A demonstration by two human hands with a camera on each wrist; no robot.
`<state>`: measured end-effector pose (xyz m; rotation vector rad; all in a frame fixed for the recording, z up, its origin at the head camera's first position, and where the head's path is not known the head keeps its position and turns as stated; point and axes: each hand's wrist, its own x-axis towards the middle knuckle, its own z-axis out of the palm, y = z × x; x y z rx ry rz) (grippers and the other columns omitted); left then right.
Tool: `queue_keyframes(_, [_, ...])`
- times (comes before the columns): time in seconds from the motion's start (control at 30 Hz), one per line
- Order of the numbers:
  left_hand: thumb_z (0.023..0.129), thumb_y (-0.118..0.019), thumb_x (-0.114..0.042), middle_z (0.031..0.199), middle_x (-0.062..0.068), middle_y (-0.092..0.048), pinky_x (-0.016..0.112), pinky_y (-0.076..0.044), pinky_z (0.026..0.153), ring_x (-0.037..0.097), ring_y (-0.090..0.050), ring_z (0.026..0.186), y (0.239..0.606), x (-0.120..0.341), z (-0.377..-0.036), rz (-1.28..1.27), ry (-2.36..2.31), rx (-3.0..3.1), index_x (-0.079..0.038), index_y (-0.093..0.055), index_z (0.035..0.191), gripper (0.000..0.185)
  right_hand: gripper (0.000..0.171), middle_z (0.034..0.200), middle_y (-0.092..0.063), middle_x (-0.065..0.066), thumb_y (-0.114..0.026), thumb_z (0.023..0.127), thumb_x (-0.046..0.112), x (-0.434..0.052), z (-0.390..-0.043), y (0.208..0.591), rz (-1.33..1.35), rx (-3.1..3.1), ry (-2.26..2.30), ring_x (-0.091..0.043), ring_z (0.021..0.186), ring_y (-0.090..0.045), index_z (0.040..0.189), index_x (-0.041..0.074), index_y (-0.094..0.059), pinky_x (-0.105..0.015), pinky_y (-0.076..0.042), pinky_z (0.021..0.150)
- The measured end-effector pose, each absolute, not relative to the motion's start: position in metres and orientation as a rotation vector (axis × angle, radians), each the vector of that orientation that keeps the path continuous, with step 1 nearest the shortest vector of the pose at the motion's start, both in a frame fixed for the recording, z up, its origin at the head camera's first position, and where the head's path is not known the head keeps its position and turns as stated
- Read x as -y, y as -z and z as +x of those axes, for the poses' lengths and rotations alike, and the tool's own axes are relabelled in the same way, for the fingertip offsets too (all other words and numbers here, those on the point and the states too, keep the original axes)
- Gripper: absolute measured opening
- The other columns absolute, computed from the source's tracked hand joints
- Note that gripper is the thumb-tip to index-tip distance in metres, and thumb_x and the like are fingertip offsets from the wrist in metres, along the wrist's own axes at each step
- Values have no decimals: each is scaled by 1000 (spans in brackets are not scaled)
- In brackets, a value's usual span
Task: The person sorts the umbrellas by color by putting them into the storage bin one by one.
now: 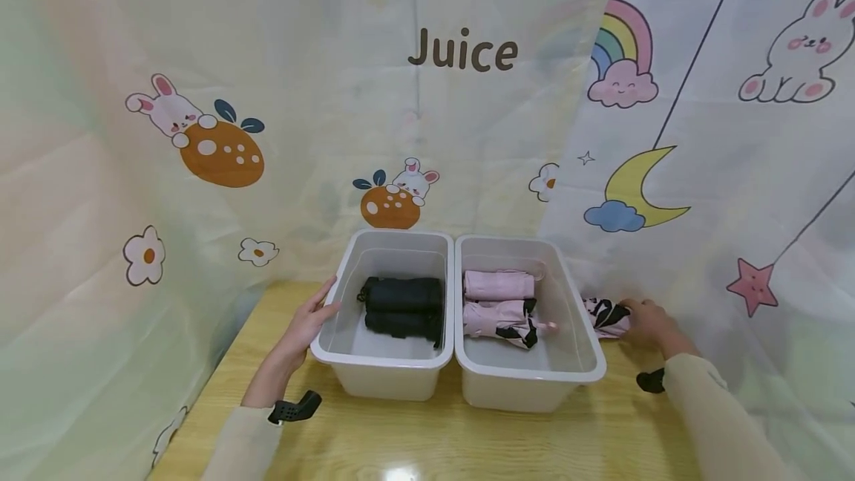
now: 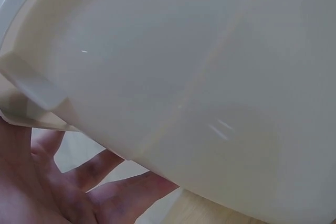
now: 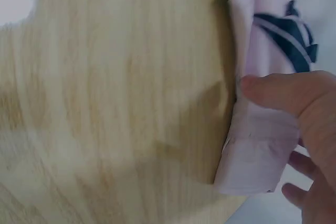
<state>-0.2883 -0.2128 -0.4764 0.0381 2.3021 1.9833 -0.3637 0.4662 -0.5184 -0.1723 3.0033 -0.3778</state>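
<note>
Two white plastic bins side by side on a pale wooden table (image 1: 374,444), long walls touching. In the left bin (image 1: 347,358), two black folded umbrellas (image 1: 404,306), stacked one behind the other. In the right bin (image 1: 574,370), two pink folded umbrellas (image 1: 501,303), the nearer one with black markings at its end. A third pink umbrella (image 1: 604,316), black-patterned, lying on the table outside the right bin's far wall, just beside it.

Left hand (image 1: 309,321) against the outer left wall of the left bin, fingers straight and slightly spread, tips at the rim; from the left wrist view, fingers (image 2: 105,182) relaxed and apart beneath the bin's white wall (image 2: 199,77), curled round nothing. Right hand (image 1: 648,325) closed on the loose pink umbrella (image 3: 262,129): thumb pressed on its upper face, remaining fingers tucked under the far edge, fabric pinched between. Tabletop directly beneath and to the near side of that thumb; bin wall beyond the fingertips toward the middle.

Behind and around the table, a pale printed curtain (image 1: 200,58) with rabbits, oranges, flowers, a rainbow, a moon, a star and the word "Juice". Cream sleeves on both forearms, a black strap piece at each wrist.

Counted: two bins, two black umbrellas, three pink umbrellas, two hands.
</note>
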Motion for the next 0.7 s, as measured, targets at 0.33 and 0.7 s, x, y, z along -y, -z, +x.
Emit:
queue_keyframes(0.33, [102,-51,-27,157,19,-20,53,-45,92,45,-38,129,471,210,-286,22,-1970,-2304,-28,-22,156,62,71,116,-55,-34,-78,76,14,-467,-356,549,-418,-3203,340,-45,87,-60,136,-2,-44,-61,-47,71])
queue_keyframes(0.7, [100,-54,-31,157,16,-22,51,-45,91,42,-40,129,475,212,-290,23,-1978,-2316,-33,-25,155,62,56,110,-62,-29,-75,81,19,-470,-353,562,-323,-3371,470,-46,84,-59,132,5,-55,-55,-45,58])
